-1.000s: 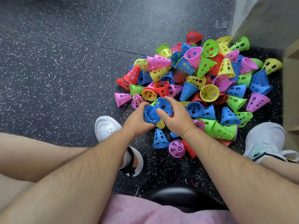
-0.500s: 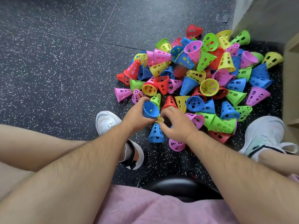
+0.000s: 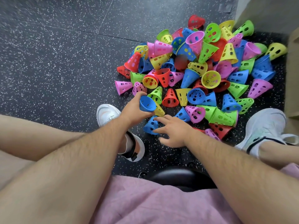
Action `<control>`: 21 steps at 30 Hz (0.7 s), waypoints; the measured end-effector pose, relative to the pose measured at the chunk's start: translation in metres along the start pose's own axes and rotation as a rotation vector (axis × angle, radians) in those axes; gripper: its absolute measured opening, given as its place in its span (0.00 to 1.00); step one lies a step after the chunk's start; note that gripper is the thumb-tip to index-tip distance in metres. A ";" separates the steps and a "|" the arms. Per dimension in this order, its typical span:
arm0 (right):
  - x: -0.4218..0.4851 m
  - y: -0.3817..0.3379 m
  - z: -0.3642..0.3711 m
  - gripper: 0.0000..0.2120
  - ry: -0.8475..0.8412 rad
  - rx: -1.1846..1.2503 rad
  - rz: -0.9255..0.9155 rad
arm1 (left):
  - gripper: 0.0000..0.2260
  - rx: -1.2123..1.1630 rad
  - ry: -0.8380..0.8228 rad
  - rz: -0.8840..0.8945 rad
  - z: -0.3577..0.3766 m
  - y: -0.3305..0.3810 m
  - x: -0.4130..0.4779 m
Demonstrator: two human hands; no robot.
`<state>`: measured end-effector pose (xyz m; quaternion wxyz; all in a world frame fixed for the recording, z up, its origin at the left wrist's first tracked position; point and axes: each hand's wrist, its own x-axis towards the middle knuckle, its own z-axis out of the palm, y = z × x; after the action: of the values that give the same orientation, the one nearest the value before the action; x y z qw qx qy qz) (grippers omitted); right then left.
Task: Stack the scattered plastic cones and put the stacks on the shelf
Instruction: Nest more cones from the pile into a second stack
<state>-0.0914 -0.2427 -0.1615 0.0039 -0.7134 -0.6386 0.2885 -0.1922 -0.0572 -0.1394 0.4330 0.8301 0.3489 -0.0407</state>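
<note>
Left hand (image 3: 132, 110) clamped on blue stack (image 3: 146, 105), right hand (image 3: 174, 132) splayed above loose blue cone (image 3: 151, 125), frame centre; risk: fingertips skid it away.

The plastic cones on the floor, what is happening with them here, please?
A seated person is stacking them. The left hand grips a short stack of blue cones, open end up. The right hand, fingers spread, reaches for a single blue cone lying on the dark floor beside it. Most cones lie loose in a colourful pile ahead.
</note>
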 end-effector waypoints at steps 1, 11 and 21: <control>0.003 -0.003 0.000 0.27 0.000 -0.016 0.000 | 0.33 -0.001 -0.001 -0.003 0.000 0.000 0.000; 0.009 0.003 -0.017 0.38 0.371 0.418 0.309 | 0.31 -0.003 0.087 0.013 0.000 -0.009 0.006; 0.012 0.017 -0.058 0.25 0.816 0.853 0.587 | 0.36 0.007 0.012 0.033 0.009 0.005 0.008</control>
<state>-0.0519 -0.2136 -0.1240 0.4490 -0.8460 -0.1945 0.2118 -0.1809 -0.0611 -0.1442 0.4284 0.8376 0.3375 -0.0298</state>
